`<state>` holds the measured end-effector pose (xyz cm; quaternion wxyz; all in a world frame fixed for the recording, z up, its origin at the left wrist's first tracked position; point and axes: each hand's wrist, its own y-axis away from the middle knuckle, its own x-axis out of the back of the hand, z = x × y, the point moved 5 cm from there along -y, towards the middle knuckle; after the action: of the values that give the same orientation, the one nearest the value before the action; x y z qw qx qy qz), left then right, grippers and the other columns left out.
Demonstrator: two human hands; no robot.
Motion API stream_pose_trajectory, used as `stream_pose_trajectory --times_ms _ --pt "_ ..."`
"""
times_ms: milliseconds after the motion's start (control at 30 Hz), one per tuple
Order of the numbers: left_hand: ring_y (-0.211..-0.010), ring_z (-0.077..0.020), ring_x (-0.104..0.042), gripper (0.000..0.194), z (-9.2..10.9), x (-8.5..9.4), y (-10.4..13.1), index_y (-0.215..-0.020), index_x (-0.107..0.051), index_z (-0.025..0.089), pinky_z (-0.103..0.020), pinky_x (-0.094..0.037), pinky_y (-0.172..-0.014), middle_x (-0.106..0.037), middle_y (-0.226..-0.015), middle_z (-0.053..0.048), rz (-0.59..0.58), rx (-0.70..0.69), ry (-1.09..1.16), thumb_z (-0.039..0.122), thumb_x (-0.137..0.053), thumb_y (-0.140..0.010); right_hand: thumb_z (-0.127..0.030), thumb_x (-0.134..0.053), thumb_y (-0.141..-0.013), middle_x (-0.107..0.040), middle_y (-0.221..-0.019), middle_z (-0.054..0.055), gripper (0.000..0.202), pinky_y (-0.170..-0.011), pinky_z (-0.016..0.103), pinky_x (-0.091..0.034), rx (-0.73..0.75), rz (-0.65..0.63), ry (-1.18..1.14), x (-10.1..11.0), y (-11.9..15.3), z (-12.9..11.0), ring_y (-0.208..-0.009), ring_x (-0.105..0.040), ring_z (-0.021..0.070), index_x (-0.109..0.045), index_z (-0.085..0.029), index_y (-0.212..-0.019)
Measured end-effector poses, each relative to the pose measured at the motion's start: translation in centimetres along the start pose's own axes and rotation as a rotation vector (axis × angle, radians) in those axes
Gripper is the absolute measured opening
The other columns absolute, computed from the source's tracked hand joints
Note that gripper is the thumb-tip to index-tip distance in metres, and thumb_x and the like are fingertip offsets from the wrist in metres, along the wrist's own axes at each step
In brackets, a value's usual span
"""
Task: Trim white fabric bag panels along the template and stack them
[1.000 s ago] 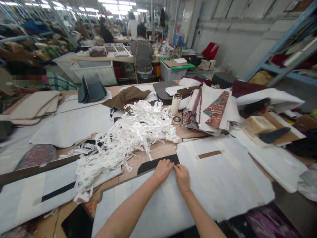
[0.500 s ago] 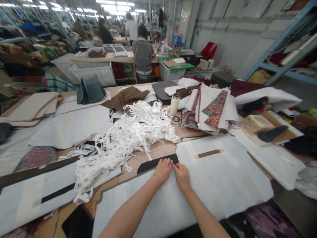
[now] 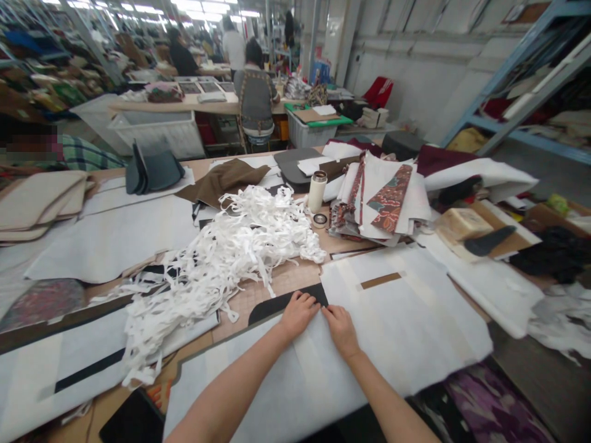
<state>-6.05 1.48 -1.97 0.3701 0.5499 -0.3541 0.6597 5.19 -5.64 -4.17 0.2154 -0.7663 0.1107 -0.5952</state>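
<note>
A large white-backed fabric panel [image 3: 258, 375] with a thin dark border lies before me, pale tape strips across it. A black piece [image 3: 272, 303] with a rounded corner shows beyond its far edge. My left hand [image 3: 299, 315] is closed at that edge, its bent fingers over the border and the black piece. Close beside it, my right hand [image 3: 340, 331] is closed too, with thumb and fingers pinched at the same edge. The fingertips nearly meet, and what lies beneath them is partly hidden. Right of my hands is another white-backed panel [image 3: 415, 314] with a brown slot.
A tangled heap of white strips [image 3: 258, 237] spreads behind my left arm. Beyond stand a cream flask [image 3: 317, 192] and its lid [image 3: 319, 219], beside stacked patterned fabric [image 3: 390, 200]. A dark phone-like slab [image 3: 133, 418] lies front left. A seated co-worker [image 3: 253, 92] is farther back.
The view has shifted slightly, so most things sit a little further left in the picture. Both hands stay at the panel's edge, with the left fingers slightly more bunched.
</note>
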Motion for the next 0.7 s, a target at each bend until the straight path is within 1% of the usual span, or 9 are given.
stream_pose_trajectory --times_ms 133,267,333,400,467,533,567,633,700 --pt "-0.111 -0.0212 -0.045 0.03 0.9 -0.1 0.1 -0.118 -0.05 0.019 -0.044 -0.025 -0.101 -0.057 -0.114 -0.008 0.017 -0.038 -0.091 0.019 -0.037 -0.091 -0.013 -0.038 -0.091 -0.058 -0.091 0.009 0.026 -0.076 0.033 -0.043 -0.025 0.01 0.001 -0.1 0.0 0.2 -0.084 -0.049 0.0197 -0.06 -0.015 -0.104" --pt "-0.115 -0.0225 -0.044 0.031 1.2 -0.5 0.5 -0.118 -0.051 0.017 -0.045 -0.022 -0.104 -0.054 -0.124 -0.009 0.024 -0.017 -0.1 0.017 -0.036 -0.091 -0.01 -0.04 -0.088 -0.058 -0.094 0.01 0.03 -0.072 0.033 -0.043 0.03 -0.053 0.061 0.0 -0.1 -0.1 -0.083 -0.049 0.0205 -0.057 -0.014 -0.113" --pt "-0.117 -0.0225 -0.044 0.031 0.7 -0.6 0.8 -0.117 -0.052 0.02 -0.046 -0.024 -0.103 -0.053 -0.127 -0.006 0.026 0.07 -0.047 0.018 -0.036 -0.091 -0.008 -0.042 -0.086 -0.058 -0.096 0.011 0.032 -0.071 0.033 -0.042 0.095 -0.114 0.088 0.2 -0.4 -0.4 -0.084 -0.049 0.0212 -0.056 -0.013 -0.114" --pt "-0.117 -0.023 -0.043 0.032 -0.1 -0.6 1.2 -0.117 -0.053 0.022 -0.047 -0.025 -0.102 -0.053 -0.128 -0.004 0.037 0.209 0.015 0.018 -0.036 -0.091 -0.006 -0.043 -0.084 -0.059 -0.095 0.011 0.032 -0.069 0.033 -0.042 0.165 -0.203 0.11 0.3 -0.9 -0.6 -0.082 -0.049 0.0214 -0.057 -0.012 -0.112" --pt "-0.116 -0.0232 -0.044 0.032 -0.6 -0.5 1.5 -0.116 -0.053 0.023 -0.046 -0.028 -0.099 -0.053 -0.128 -0.003 0.043 0.321 0.073 0.017 -0.036 -0.09 -0.005 -0.045 -0.082 -0.06 -0.089 0.01 0.028 -0.066 0.032 -0.041 0.194 -0.311 0.111 0.1 -1.9 -0.6 -0.08 -0.05 0.0211 -0.061 -0.012 -0.103" --pt "-0.111 -0.0224 -0.046 0.031 -0.9 -0.4 1.5 -0.115 -0.054 0.023 -0.042 -0.033 -0.094 -0.055 -0.124 -0.004 0.022 0.396 0.131 0.016 -0.038 -0.089 -0.005 -0.046 -0.081 -0.06 -0.085 0.009 0.021 -0.067 0.03 -0.04 0.14 -0.407 0.054 -0.5 -3.3 -0.1 -0.08 -0.051 0.0208 -0.064 -0.014 -0.089" --pt "-0.108 -0.0221 -0.048 0.03 -1.2 -0.3 1.3 -0.114 -0.054 0.023 -0.04 -0.035 -0.091 -0.057 -0.12 -0.004 0.004 0.447 0.161 0.017 -0.039 -0.088 -0.006 -0.046 -0.081 -0.06 -0.085 0.008 0.02 -0.069 0.03 -0.04 0.077 -0.443 -0.004 -0.9 -4.2 0.2 -0.082 -0.052 0.0202 -0.064 -0.015 -0.086" --pt "-0.104 -0.022 -0.05 0.028 -1.9 -0.1 1.1 -0.111 -0.055 0.022 -0.037 -0.037 -0.086 -0.059 -0.112 -0.005 -0.024 0.608 0.227 0.02 -0.045 -0.086 -0.006 -0.046 -0.08 -0.06 -0.087 0.007 0.02 -0.074 0.028 -0.04 -0.102 -0.49 -0.15 -2.1 -5.8 1.0 -0.085 -0.053 0.0183 -0.063 -0.015 -0.086" --pt "-0.103 -0.0223 -0.052 0.027 -2.8 0.0 0.9 -0.108 -0.056 0.021 -0.036 -0.038 -0.085 -0.061 -0.106 -0.005 -0.053 0.784 0.309 0.022 -0.051 -0.082 -0.005 -0.046 -0.078 -0.061 -0.088 0.005 0.021 -0.075 0.026 -0.04 -0.269 -0.531 -0.276 -3.4 -7.1 1.4 -0.084 -0.054 0.0163 -0.061 -0.015 -0.09"
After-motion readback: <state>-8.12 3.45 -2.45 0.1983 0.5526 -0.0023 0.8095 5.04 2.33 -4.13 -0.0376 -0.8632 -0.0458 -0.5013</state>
